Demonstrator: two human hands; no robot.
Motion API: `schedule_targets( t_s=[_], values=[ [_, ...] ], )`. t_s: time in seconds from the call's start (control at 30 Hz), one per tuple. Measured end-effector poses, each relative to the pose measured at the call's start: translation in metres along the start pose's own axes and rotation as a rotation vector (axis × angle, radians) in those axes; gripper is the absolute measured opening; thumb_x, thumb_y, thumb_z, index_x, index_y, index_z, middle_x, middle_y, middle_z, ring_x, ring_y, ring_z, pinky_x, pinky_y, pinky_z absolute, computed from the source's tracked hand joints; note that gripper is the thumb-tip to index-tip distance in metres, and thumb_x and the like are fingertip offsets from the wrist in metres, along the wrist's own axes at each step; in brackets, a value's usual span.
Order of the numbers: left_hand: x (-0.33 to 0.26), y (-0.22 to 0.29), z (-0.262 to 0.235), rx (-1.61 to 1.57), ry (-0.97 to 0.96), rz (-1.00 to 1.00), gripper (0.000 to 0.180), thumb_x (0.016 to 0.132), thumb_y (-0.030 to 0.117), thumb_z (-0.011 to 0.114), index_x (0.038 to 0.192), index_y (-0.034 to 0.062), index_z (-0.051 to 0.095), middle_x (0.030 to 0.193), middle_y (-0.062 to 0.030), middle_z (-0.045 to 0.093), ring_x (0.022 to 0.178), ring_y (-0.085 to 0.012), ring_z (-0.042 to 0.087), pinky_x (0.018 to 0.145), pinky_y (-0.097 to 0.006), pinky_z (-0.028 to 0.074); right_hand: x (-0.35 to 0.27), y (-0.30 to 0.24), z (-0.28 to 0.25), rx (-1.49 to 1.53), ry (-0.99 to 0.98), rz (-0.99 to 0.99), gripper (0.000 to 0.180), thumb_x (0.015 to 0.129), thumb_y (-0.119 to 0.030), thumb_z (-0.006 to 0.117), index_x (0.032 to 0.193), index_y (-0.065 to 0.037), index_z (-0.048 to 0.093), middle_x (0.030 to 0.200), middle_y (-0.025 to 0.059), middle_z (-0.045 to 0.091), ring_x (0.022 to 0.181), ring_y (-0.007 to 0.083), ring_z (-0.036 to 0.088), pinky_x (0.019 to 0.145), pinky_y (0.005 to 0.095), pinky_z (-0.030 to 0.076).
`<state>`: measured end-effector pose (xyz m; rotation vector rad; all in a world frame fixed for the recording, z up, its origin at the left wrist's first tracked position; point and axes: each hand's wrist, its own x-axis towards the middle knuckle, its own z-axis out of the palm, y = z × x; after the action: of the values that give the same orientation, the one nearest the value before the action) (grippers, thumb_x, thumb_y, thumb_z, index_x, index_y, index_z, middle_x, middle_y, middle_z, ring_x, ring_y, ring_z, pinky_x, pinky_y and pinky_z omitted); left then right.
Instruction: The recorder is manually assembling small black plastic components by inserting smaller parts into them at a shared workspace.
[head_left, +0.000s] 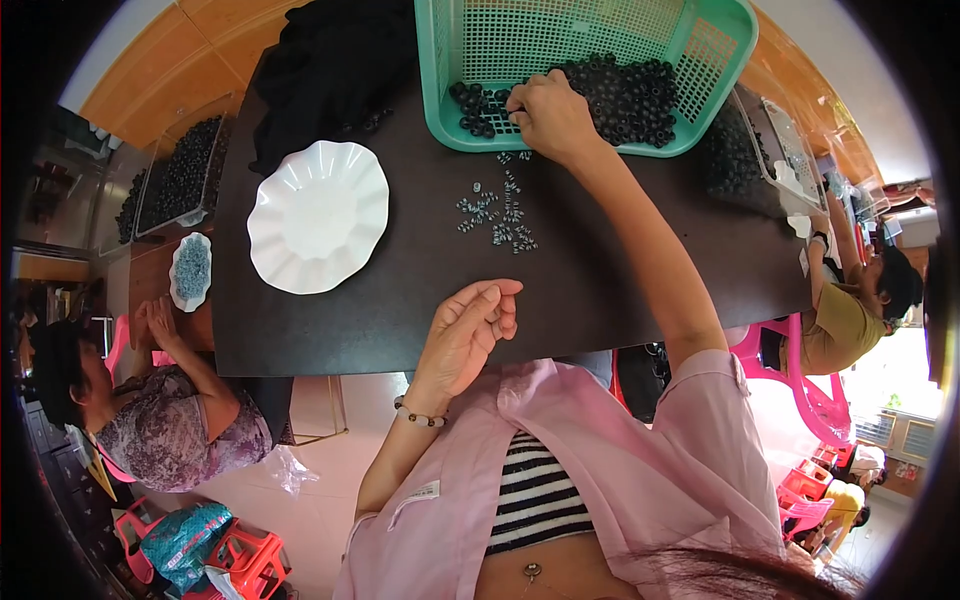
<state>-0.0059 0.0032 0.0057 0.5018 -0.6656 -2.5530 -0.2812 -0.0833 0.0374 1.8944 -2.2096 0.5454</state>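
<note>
My right hand reaches into a green plastic basket, its fingers bunched downward at the small round black pieces. Whatever its fingertips pinch is hidden. Low over the near edge of the dark table, my left hand is half curled, thumb pressed to the index finger; anything between them is too small to make out. Between the hands and the basket, small clear-and-dark pieces lie scattered on the tabletop. More black pieces are heaped on the basket's right side than on its left.
A white scalloped plate stands to the left, with black cloth behind it. Bins of black pieces flank the table. At the left a co-worker sits by a small dish of bluish bits; another person sits at the right.
</note>
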Motion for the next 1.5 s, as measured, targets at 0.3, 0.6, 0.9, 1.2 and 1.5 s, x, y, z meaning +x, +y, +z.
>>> schedule_targets(
  t_s=[0.3, 0.6, 0.9, 1.2, 1.5],
  values=[
    [-0.001, 0.003, 0.003, -0.065, 0.047, 0.006, 0.024, 0.097, 0.016, 0.05, 0.109, -0.002, 0.062, 0.085, -0.0024, 0.059, 0.071, -0.0099, 0.052, 0.066, -0.025, 0.044, -0.057, -0.038, -0.058, 0.599, 0.034, 0.071, 0.021, 0.076, -0.007, 0.071, 0.096, -0.006, 0.066, 0.085, 0.0054, 0.063, 0.072, 0.0142, 0.055, 0.07, 0.0258, 0.045],
    [0.004, 0.005, 0.026, -0.03, 0.027, -0.003, 0.03, 0.098, 0.029, 0.051, 0.107, 0.0034, 0.062, 0.084, 0.0022, 0.058, 0.072, -0.0043, 0.049, 0.068, -0.021, 0.042, -0.142, -0.084, -0.078, 0.947, 0.053, -0.058, 0.048, 0.071, 0.0, 0.075, 0.116, -0.002, 0.058, 0.09, 0.0042, 0.066, 0.079, 0.0131, 0.055, 0.069, 0.0258, 0.044],
    [0.0, 0.003, 0.023, 0.004, -0.022, -0.036, 0.033, 0.098, 0.033, 0.052, 0.106, 0.003, 0.062, 0.087, 0.0025, 0.061, 0.073, -0.0037, 0.049, 0.069, -0.021, 0.041, -0.151, -0.089, -0.078, 0.901, 0.106, -0.137, 0.046, 0.069, 0.003, 0.073, 0.113, -0.003, 0.06, 0.089, 0.004, 0.068, 0.078, 0.016, 0.054, 0.066, 0.0272, 0.046],
    [0.003, 0.002, 0.012, -0.011, -0.057, -0.055, 0.029, 0.095, 0.027, 0.058, 0.11, 0.0031, 0.062, 0.09, 0.002, 0.062, 0.074, -0.0033, 0.048, 0.072, -0.021, 0.042, -0.15, -0.092, -0.081, 0.85, 0.075, -0.109, 0.047, 0.068, 0.003, 0.073, 0.113, -0.005, 0.062, 0.092, 0.0024, 0.068, 0.082, 0.0174, 0.054, 0.067, 0.0276, 0.046],
    [0.002, -0.002, 0.012, -0.164, -0.083, -0.125, 0.027, 0.094, 0.026, 0.058, 0.11, 0.0047, 0.061, 0.088, 0.0032, 0.059, 0.075, -0.0039, 0.049, 0.072, -0.022, 0.041, -0.152, -0.087, -0.077, 0.913, 0.047, -0.063, 0.043, 0.07, 0.001, 0.073, 0.111, -0.005, 0.064, 0.089, 0.0027, 0.069, 0.076, 0.016, 0.055, 0.067, 0.0276, 0.047]
  ],
)
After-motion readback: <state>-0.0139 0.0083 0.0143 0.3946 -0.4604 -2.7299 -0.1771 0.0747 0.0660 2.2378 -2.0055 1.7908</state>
